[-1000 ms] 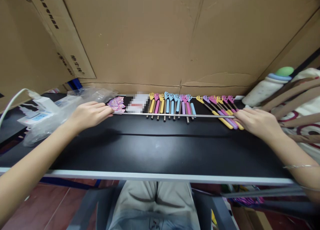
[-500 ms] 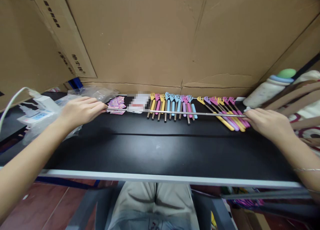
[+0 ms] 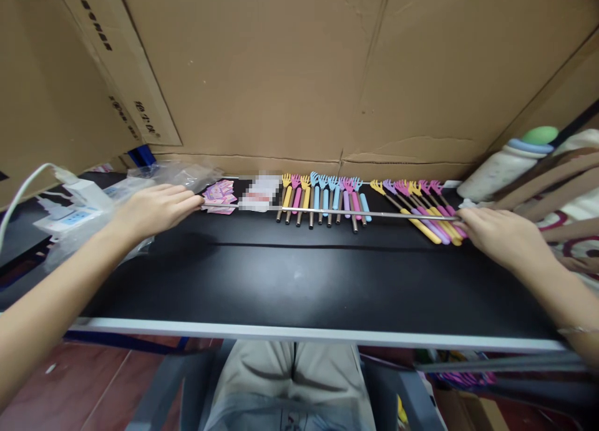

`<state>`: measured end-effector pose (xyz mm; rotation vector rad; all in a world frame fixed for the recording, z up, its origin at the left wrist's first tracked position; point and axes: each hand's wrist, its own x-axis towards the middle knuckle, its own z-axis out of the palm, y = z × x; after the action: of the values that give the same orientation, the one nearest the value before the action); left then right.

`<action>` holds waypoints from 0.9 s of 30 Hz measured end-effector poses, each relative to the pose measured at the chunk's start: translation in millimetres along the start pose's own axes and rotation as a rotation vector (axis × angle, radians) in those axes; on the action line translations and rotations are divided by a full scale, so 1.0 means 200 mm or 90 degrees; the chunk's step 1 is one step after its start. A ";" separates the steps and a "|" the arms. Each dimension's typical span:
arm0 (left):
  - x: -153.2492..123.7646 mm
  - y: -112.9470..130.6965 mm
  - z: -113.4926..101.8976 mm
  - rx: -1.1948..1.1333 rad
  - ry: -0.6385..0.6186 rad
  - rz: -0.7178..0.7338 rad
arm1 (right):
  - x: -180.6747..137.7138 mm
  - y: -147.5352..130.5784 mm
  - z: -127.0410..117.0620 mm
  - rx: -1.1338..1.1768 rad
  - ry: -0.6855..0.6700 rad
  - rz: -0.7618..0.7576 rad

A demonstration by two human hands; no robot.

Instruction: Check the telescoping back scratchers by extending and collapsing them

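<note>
"Gripping what, exactly, those two hands?"

"One thin, straight, silvery metal rod (image 3: 327, 211). It runs across from the left hand (image 3: 163, 209) to the right hand (image 3: 500, 234), nearly level, dipping slightly towards the right one."

"And the fingers?"

"On the left hand they lie close together, pinching one end. The right hand is closed round the other end. Both thumbs are hidden from me."

"What's between the hands?"

"Just right of the left hand, a loose pile of small pink-and-purple printed cards (image 3: 219, 193), then a white packet (image 3: 262, 191), blurred out. About midway comes a row of fork-headed tools in yellow, pink, blue and purple (image 3: 322, 197), with metal shafts and heads pointing away from the person. The rod crosses in front of them; I can't tell whether it touches."

"Anything by the right hand?"

"A slanted bunch of yellow, purple and pink fork-headed tools (image 3: 423, 216) just to its left, handles towards it. Beyond that hand, a pale bottle with a blue ring and green top (image 3: 508, 169) leans over."

"Left side?"

"Behind the left wrist, a white power strip (image 3: 70, 220) and crumpled clear plastic (image 3: 187, 175). Below both hands spreads a smooth black tabletop (image 3: 299, 287)."
</note>
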<state>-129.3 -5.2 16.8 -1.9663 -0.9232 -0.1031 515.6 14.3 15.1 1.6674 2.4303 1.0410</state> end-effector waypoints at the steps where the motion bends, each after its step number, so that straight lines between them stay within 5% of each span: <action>1: 0.02 -0.01 0.00 0.006 0.005 0.005 | 0.01 -0.02 -0.02 -0.014 -0.001 -0.002; 5: 0.16 0.03 -0.06 0.001 0.042 0.028 | 0.12 -0.18 -0.17 -0.046 0.041 -0.013; 13: 0.49 0.41 -0.22 -0.196 0.118 0.067 | 0.34 -0.69 -0.44 0.055 0.219 -0.167; 27: 0.60 0.62 -0.40 -0.234 0.125 0.058 | 0.30 -1.00 -0.57 0.155 0.234 -0.220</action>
<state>58.3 -35.4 23.0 -2.2834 -0.7212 -0.4329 282.5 -34.5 18.5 1.1099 3.0416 1.1133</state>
